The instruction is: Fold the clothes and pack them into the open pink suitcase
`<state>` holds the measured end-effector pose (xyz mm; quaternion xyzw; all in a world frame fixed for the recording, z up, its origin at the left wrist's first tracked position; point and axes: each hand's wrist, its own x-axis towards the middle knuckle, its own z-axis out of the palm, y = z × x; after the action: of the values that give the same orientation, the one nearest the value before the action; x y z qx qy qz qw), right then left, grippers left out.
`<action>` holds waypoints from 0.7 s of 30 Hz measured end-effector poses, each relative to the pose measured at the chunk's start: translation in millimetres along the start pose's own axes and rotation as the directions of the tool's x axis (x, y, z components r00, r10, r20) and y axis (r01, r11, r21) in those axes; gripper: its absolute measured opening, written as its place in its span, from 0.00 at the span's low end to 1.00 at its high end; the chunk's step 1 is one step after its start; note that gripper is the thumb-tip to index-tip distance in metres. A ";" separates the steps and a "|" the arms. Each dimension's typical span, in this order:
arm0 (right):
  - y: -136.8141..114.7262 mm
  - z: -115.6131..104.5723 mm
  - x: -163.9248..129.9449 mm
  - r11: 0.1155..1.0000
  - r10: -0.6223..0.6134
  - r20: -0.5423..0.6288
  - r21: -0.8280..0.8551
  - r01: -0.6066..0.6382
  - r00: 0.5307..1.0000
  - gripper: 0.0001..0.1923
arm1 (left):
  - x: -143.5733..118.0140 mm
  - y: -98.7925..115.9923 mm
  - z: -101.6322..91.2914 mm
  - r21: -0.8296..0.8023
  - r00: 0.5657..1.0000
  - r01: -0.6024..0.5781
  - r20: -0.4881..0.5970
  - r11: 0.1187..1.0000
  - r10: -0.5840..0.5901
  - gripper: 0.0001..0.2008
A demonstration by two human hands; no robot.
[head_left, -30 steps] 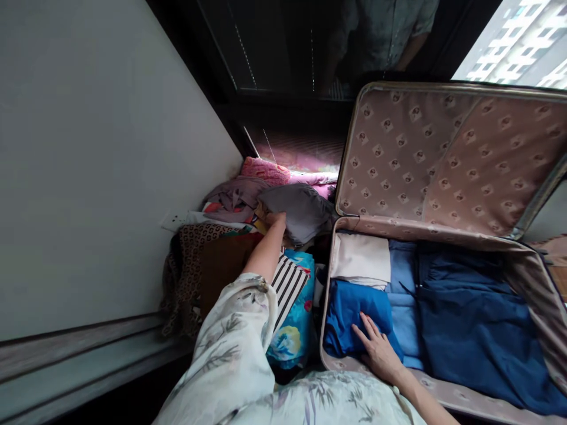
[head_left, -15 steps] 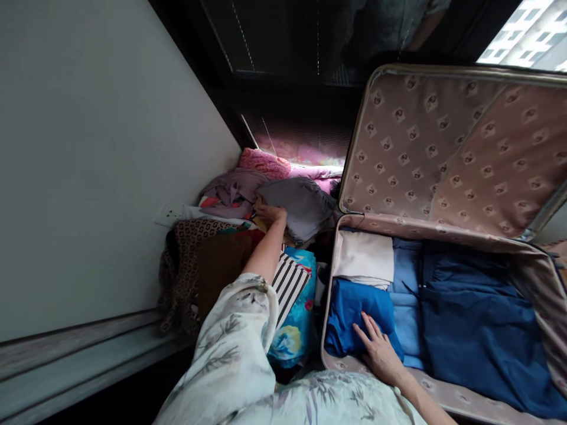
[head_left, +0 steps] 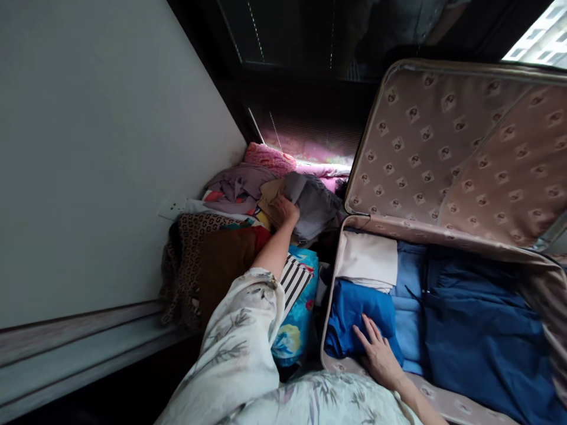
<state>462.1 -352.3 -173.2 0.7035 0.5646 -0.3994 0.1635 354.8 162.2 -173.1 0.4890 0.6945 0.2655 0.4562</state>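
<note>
My left hand (head_left: 286,211) reaches into a heap of clothes with its fingers curled into a tan cloth (head_left: 269,193); the fingertips are partly hidden. Right beside it lies a crumpled grey garment (head_left: 316,206), one edge turned up. A mauve garment (head_left: 241,186) rests behind and to the left. Inside the open suitcase (head_left: 325,348), my right hand (head_left: 381,354) lies with spread fingers on a folded bright blue garment (head_left: 361,310). Above that sits a folded off-white cloth (head_left: 370,257). Light blue folded clothes (head_left: 406,319) and a dark navy garment (head_left: 482,336) fill the middle and right.
The suitcase lid (head_left: 460,153) stands raised against the dark window frame. Left of the case are a turquoise floral cloth (head_left: 290,339), a black-and-white striped cloth (head_left: 296,277), a brown cloth (head_left: 225,260) and a patterned cloth (head_left: 186,254). A wall socket (head_left: 172,208) is at the left.
My left hand has shifted slightly right within the heap. More of the tan cloth shows, and the grey garment's edge is folded back. My right hand stays on the bright blue garment.
</note>
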 end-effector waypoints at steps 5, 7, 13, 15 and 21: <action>0.2 1.3 0.1 1.000 0.008 0.000 -0.007 -0.008 1.000 0.45 | 10.9 1.7 -2.0 0.161 1.000 0.011 -0.026 0.987 -0.006 0.14; 0.8 3.3 0.6 1.000 0.002 -0.020 -0.009 -0.002 1.000 0.44 | 10.3 1.0 -1.8 0.176 1.000 -0.011 0.018 0.984 0.008 0.12; 0.4 2.5 0.7 1.000 -0.001 -0.011 0.002 0.001 1.000 0.44 | 3.5 5.9 4.9 0.039 0.998 -0.052 0.030 0.998 0.051 0.17; 0.1 0.5 0.3 1.000 -0.005 -0.004 0.012 0.005 1.000 0.44 | 2.9 12.8 6.4 -0.019 1.000 -0.027 0.004 0.999 0.028 0.16; -0.6 -4.7 -0.6 0.998 -0.024 -0.010 0.055 0.025 1.000 0.44 | -15.9 45.5 -5.0 -0.166 0.992 -0.117 0.037 0.979 0.124 0.15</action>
<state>463.2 -349.3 -169.6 0.7026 0.5627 -0.4135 0.1367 371.9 165.3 -127.9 0.4971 0.6284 0.3372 0.4942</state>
